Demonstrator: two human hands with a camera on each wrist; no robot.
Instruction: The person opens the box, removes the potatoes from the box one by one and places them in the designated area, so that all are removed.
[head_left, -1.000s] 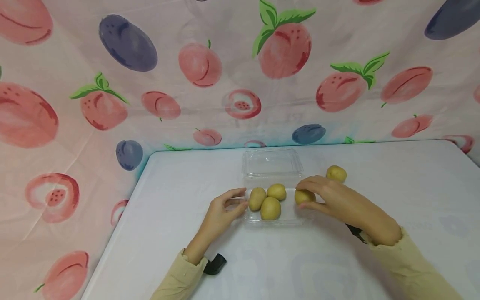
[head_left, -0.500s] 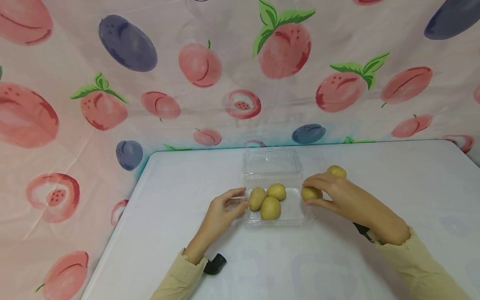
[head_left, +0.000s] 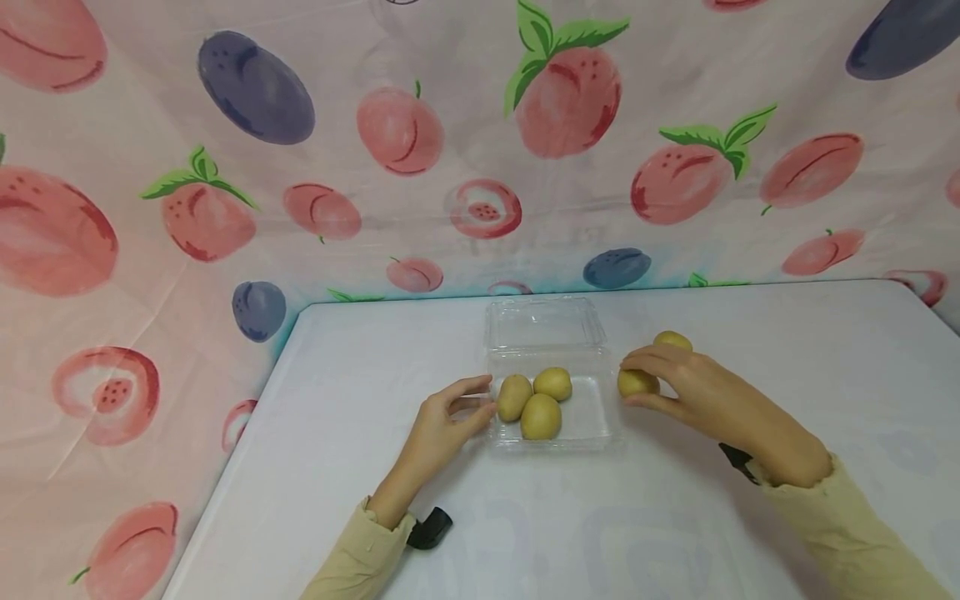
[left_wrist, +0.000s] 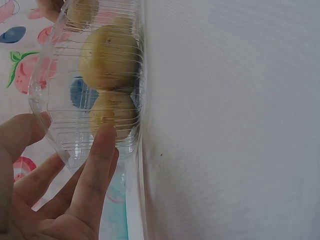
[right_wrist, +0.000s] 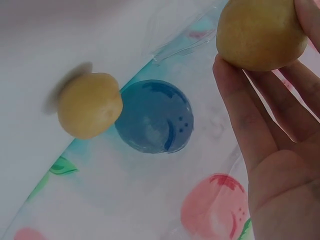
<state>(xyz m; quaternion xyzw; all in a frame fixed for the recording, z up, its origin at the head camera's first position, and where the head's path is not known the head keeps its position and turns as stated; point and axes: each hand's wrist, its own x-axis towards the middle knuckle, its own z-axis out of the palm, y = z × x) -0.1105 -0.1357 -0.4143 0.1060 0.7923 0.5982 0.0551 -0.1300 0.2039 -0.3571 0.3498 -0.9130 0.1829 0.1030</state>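
Observation:
A clear plastic clamshell box (head_left: 588, 417) lies on the table with its lid folded back. Inside it, in the left part, sit three potatoes (head_left: 542, 417). My left hand (head_left: 442, 425) holds the box by its left edge, thumb at the rim and fingers against the ribbed side wall in the left wrist view. Just beyond the box's right edge, my right hand (head_left: 701, 392) grips a potato (head_left: 636, 383) between thumb and fingertips. Another potato (right_wrist: 90, 105) rests on the table behind that hand, partly hidden in the head view.
The open lid (head_left: 545, 325) extends toward the back edge of the white table (head_left: 375, 350). A fruit-printed cloth (head_left: 420, 50) hangs behind it and along the left side. Black wrist cameras (head_left: 431, 529) sit at both cuffs.
My right hand has moved right with its potato, from over the right part of the box to outside its edge. The left hand and the three potatoes in the box have stayed put.

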